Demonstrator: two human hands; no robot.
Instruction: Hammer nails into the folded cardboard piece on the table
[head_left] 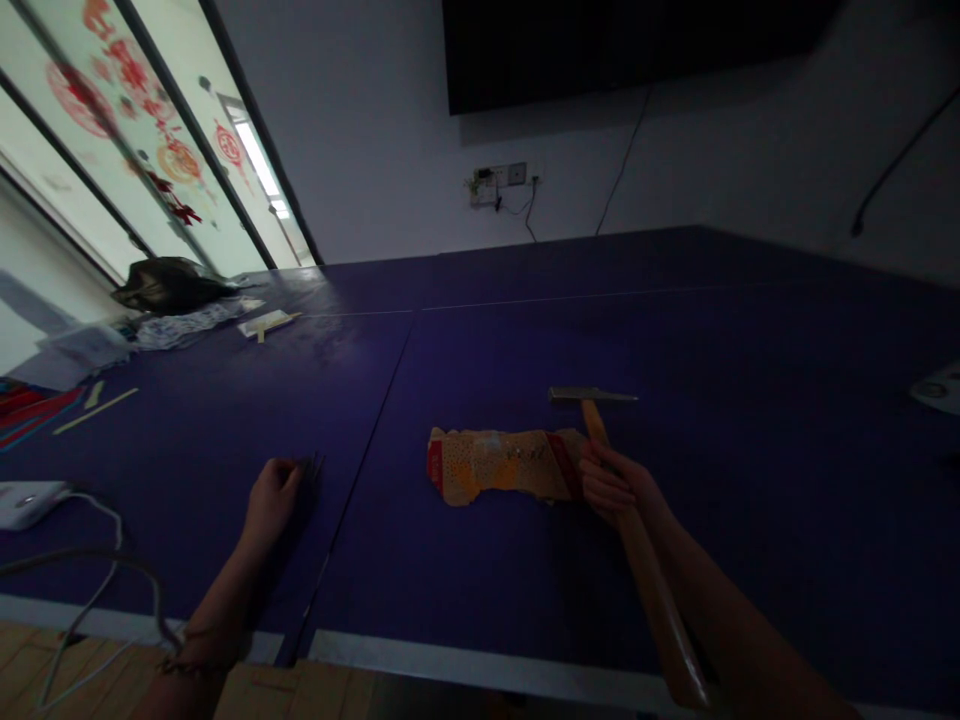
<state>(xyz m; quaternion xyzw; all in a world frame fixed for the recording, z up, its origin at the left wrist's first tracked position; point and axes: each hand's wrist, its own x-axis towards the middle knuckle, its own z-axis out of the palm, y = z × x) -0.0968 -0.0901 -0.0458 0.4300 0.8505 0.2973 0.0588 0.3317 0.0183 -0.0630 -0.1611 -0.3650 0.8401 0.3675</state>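
Note:
My right hand [611, 482] is wrapped round the wooden handle of a hammer [652, 570], whose metal head points away from me, above the table. Just left of that hand lies a torn piece of brown cardboard [502, 465] with red ends and many small holes. My left hand [271, 497] is at the left on the purple table [465, 580], fingers pinched together beside several thin dark pieces [311, 470], perhaps nails. Whether the fingers grip one of them is too small to tell.
A white power strip [30, 503] with cables is at the left edge. Behind it lie red and blue strips [34, 415], papers and a dark bag [171, 285]. A small white box [265, 324] sits farther back. A white object [939, 388] stands at the far right.

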